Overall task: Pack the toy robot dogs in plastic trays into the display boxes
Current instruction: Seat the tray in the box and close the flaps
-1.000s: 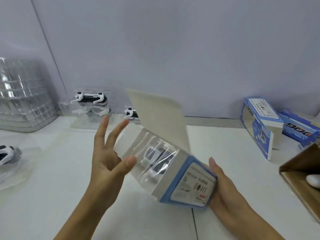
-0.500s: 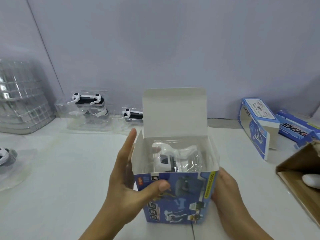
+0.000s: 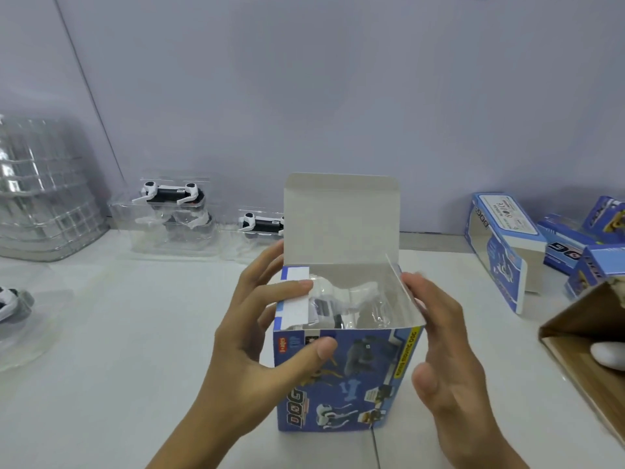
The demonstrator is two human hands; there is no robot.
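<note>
Pale lavender wall (image 3: 338, 79) with a dark vertical seam at left, behind a glossy white table (image 3: 118, 367).

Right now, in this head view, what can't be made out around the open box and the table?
- Toy dog in the display box: mostly hidden by box walls and glare from its clear tray.
- Second trayed dog at the wall: cut off by the raised lid flap.
- White object in the cardboard box: cut by the right edge.
- Right hand fingertips: blurred.
</note>
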